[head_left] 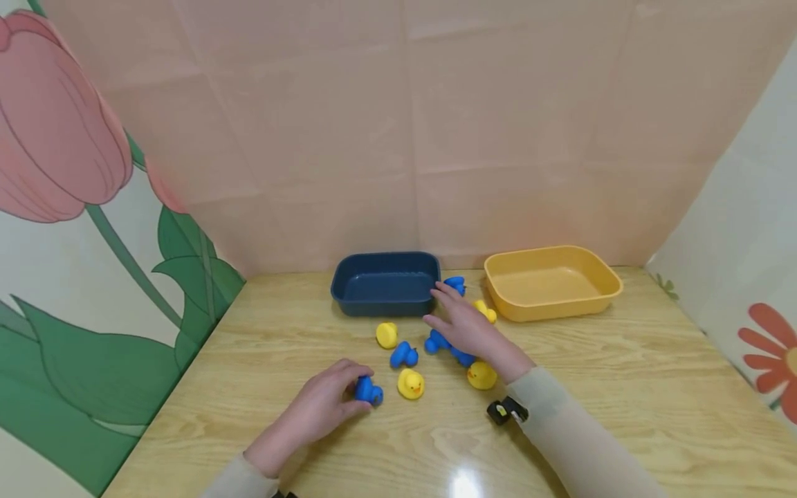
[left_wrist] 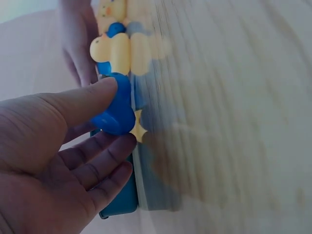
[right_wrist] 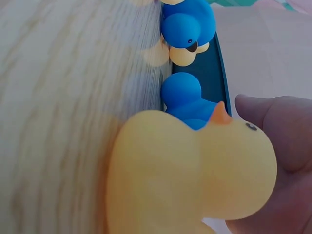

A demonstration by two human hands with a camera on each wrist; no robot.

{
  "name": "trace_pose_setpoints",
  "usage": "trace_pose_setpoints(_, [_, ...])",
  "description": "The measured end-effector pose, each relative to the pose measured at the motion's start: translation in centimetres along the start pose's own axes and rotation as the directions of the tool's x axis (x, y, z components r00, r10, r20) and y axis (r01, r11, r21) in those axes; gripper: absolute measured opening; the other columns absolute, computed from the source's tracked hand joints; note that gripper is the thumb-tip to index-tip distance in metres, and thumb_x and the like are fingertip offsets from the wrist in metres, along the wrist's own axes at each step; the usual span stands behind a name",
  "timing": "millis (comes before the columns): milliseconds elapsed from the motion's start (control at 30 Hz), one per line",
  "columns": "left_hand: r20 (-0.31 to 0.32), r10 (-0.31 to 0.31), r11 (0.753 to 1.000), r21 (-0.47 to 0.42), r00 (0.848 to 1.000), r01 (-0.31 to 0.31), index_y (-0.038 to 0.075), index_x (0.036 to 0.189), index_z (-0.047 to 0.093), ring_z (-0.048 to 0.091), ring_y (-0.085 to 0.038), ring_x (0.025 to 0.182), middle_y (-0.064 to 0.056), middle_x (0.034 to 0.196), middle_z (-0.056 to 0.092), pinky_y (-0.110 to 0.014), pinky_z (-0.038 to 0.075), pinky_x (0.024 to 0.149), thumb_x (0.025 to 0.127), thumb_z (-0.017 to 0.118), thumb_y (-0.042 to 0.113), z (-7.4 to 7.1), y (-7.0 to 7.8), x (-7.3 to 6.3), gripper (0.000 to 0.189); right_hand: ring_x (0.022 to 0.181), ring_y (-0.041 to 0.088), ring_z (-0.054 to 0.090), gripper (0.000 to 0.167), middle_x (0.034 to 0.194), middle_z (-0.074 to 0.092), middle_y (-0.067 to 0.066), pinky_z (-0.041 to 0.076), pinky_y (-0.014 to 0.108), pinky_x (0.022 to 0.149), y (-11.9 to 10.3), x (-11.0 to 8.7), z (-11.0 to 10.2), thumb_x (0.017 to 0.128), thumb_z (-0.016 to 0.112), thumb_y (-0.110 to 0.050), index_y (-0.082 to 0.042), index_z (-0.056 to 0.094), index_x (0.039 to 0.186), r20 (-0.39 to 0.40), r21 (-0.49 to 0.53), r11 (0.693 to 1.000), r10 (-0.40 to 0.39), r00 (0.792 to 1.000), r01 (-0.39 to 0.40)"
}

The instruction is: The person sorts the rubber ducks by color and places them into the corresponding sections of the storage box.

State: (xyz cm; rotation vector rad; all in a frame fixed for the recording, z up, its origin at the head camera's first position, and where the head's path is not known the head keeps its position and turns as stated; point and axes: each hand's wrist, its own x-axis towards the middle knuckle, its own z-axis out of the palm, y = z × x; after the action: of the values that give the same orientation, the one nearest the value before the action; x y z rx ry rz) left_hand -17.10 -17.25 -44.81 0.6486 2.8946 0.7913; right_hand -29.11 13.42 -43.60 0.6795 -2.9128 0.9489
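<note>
My left hand (head_left: 320,404) holds a blue rubber duck (head_left: 369,392) at the left of the scattered ducks. In the left wrist view the thumb lies against this blue duck (left_wrist: 122,114), with the fingers on its other side. My right hand (head_left: 471,328) reaches over several blue and yellow ducks, its fingers extended towards the navy tray and nothing visibly held. Below its wrist sits a yellow duck (head_left: 482,375); blue ducks (head_left: 438,341) lie partly hidden under the palm. The right wrist view shows a large yellow duck (right_wrist: 151,175) in front of that hand.
A navy tray (head_left: 386,309) stands at the back centre, and a yellow tray (head_left: 554,311) to its right. Between the hands lie a blue duck (head_left: 403,355) and two yellow ducks (head_left: 411,384). Another blue duck (head_left: 456,284) lies between the trays. A pink backdrop (head_left: 411,138) closes the rear.
</note>
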Motion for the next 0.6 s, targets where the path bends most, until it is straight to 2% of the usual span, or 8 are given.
trace_pose_setpoints(100, [-0.043,-0.003,1.0,-0.028,0.999,0.002,0.01,0.142,0.071,0.068,-0.016,0.106,0.004,0.127,0.069,-0.039,0.061,0.093,0.097,0.089,0.019,-0.2,0.2,0.2,0.049,0.16,0.047,0.034,0.069,0.18,0.023,0.022,0.033,0.064,0.127,0.1,0.0,0.0,0.116,0.061,-0.036,0.003,0.039,0.168,0.002,0.001,1.0,-0.001,1.0,0.001])
trace_pose_setpoints(233, [-0.141,-0.02,0.997,-0.074,0.99,0.009,0.008,0.141,0.07,0.071,-0.02,0.108,0.001,0.127,0.071,-0.044,0.061,0.094,0.097,0.088,0.015,-0.7,0.4,0.9,0.048,0.161,0.047,0.033,0.07,0.18,0.022,0.022,0.033,0.063,0.127,0.1,-0.1,0.0,0.115,0.062,-0.036,0.003,0.038,0.169,0.01,0.011,1.0,0.004,1.0,-0.004])
trace_pose_setpoints(433, [-0.282,-0.045,0.992,-0.125,0.958,0.01,0.009,0.138,0.07,0.073,-0.023,0.108,-0.001,0.123,0.074,-0.049,0.06,0.095,0.096,0.089,0.014,-1.5,0.5,3.0,0.047,0.161,0.047,0.033,0.071,0.18,0.023,0.023,0.033,0.063,0.127,0.1,-0.1,0.1,0.115,0.063,-0.036,0.004,0.039,0.168,0.001,0.011,1.0,-0.001,1.0,0.001])
trace_pose_setpoints(600, [-0.349,-0.045,0.991,-0.136,0.936,-0.004,0.01,0.14,0.068,0.073,-0.025,0.11,-0.004,0.124,0.074,-0.049,0.06,0.095,0.097,0.089,0.018,-2.2,0.4,5.0,0.048,0.161,0.047,0.033,0.071,0.18,0.023,0.023,0.033,0.063,0.127,0.1,-0.1,0.2,0.115,0.063,-0.035,0.004,0.038,0.168,-0.004,0.021,1.0,-0.004,1.0,0.004])
